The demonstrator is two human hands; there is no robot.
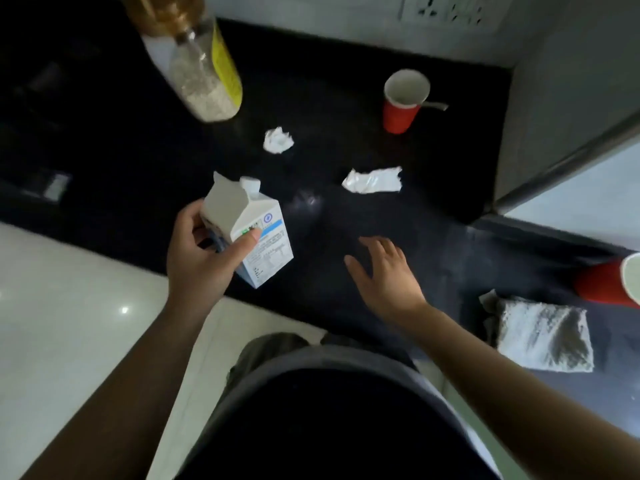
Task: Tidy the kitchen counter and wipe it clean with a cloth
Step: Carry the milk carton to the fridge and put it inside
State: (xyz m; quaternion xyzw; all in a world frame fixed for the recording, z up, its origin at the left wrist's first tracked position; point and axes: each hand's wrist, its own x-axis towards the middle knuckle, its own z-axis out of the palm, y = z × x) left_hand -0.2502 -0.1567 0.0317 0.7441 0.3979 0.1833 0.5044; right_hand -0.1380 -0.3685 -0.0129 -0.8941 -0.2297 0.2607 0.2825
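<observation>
Head view: left hand [201, 251] grips white, open-topped carton [247, 230].

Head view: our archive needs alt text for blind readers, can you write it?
A person's left hand grips a white carton above a black counter; the open right hand reaches forward. Crumpled paper, a torn wrapper, two red cups and a grey cloth remain.

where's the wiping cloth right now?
Head view: the grey cloth lies folded at the lower right on the dark counter, just in front of a tipped red cup and right of the open right hand.
</observation>
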